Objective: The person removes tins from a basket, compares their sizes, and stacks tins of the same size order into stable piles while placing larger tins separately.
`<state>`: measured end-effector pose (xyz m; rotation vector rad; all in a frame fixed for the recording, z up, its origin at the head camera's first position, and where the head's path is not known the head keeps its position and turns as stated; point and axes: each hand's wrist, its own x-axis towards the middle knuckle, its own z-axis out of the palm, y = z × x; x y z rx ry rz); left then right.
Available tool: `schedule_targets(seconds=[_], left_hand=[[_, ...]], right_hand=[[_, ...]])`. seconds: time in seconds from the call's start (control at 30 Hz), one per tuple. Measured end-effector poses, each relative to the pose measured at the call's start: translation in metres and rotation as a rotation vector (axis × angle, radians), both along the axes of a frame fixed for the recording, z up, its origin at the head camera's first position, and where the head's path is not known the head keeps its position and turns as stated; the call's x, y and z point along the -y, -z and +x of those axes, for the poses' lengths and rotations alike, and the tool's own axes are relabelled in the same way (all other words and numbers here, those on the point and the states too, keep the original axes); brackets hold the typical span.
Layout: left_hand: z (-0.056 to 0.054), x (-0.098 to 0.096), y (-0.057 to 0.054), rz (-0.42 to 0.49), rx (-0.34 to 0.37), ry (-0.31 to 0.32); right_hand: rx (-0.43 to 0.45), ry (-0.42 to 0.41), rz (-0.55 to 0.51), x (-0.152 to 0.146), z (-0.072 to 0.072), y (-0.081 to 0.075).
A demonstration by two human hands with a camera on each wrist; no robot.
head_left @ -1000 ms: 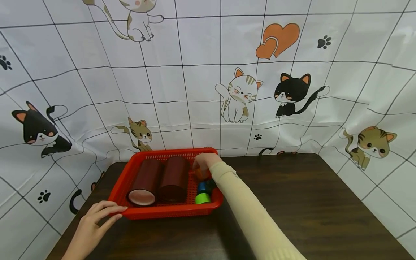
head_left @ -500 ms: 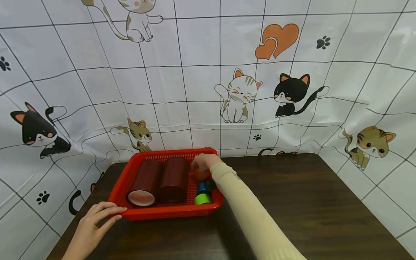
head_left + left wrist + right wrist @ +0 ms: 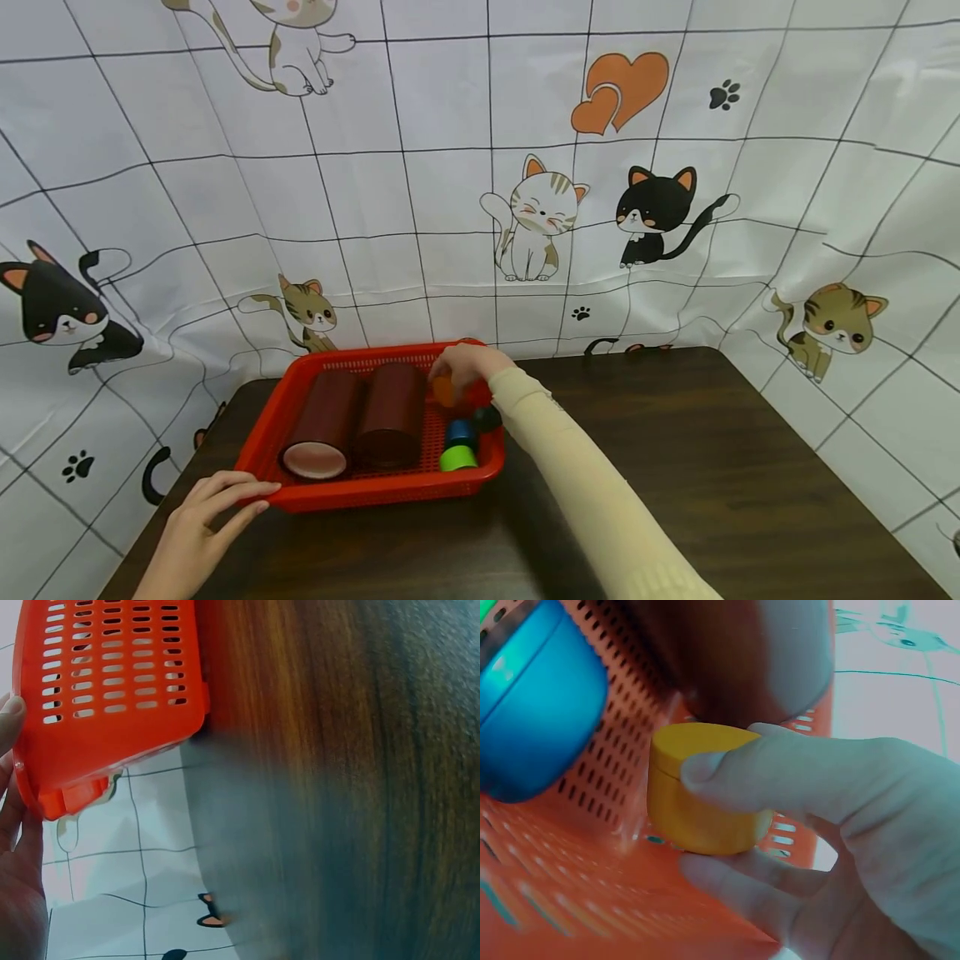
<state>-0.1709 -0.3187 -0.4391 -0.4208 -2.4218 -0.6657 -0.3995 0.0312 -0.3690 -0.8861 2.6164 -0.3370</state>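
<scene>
A red plastic basket (image 3: 360,497) stands on the dark wooden table. My left hand (image 3: 198,525) holds the rim at its near left corner; in the left wrist view the thumb (image 3: 10,724) lies on the rim and the fingers lie around the corner. Inside the basket's far right part, my right hand (image 3: 472,368) pinches a small round orange-yellow lidded jar (image 3: 697,799) between thumb and fingers. Near that hand lie a blue jar (image 3: 460,432), a bright green one (image 3: 457,457) and a dark green round thing (image 3: 487,417). Two brown cylinders (image 3: 392,408) lie side by side at left.
The wooden table (image 3: 675,467) extends to the right of the basket. Behind it hangs a white sheet (image 3: 450,192) printed with grid lines and cartoon cats, close to the basket's far side.
My right hand has shifted slightly within the basket, and the orange jar shows more clearly in it. The whole scene has slid a little left in the head view. My left hand stays on the corner.
</scene>
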Motion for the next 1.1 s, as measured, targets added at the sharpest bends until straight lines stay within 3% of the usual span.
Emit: schedule_targets(seconds=[0.23,0.5,0.63,0.87,1.1], left_hand=[[0.002,0.0,0.001,0.002,0.025,-0.015],[0.001,0.0,0.002,0.016,0.016,-0.013],[0.002,0.001,0.003,0.019,0.025,-0.019],[0.001,0.001,0.003,0.011,0.031,-0.012],[0.0,0.002,0.001,-0.018,0.003,0.001]], right_hand=[[0.025,-0.009,-0.184,-0.012,-0.002,-0.009],[-0.032,-0.005,-0.33,-0.029,0.001,-0.02],[-0.015,-0.015,-0.42,-0.035,0.004,-0.024],[0.045,0.012,-0.581,-0.047,0.013,-0.027],[0.021,0.085,-0.696,-0.062,0.019,-0.027]])
